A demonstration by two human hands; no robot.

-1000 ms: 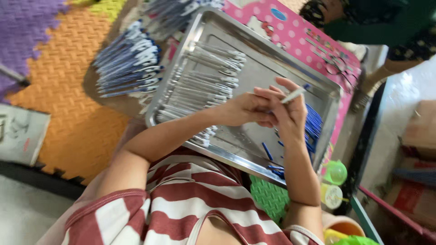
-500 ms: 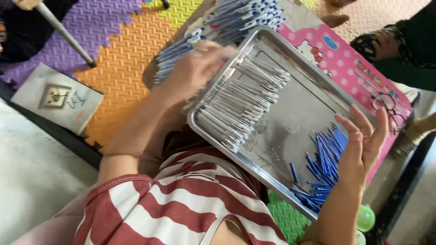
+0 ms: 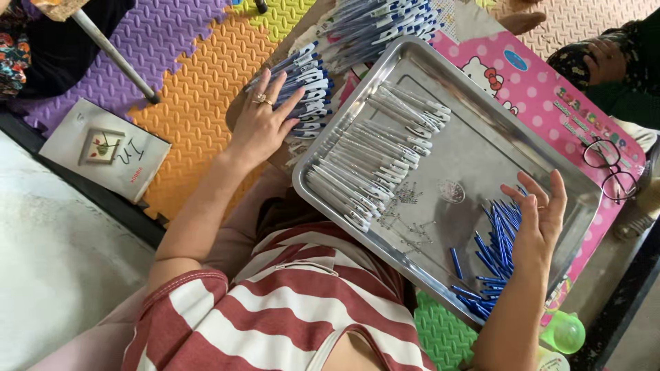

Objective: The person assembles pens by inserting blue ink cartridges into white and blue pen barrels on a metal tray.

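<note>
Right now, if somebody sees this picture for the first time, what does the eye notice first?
First the shiny metal tray in the middle, with a row of white pen barrels at one side and a heap of blue pen parts at the other. The right hand is over the blue parts, while the left hand lies on finished pens beside the tray, above bright foam floor mats.

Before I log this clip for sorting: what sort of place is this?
Probably a home floor used for piecework: foam mats, a steel tray of pen parts, and finished pens piled beside it.
</note>
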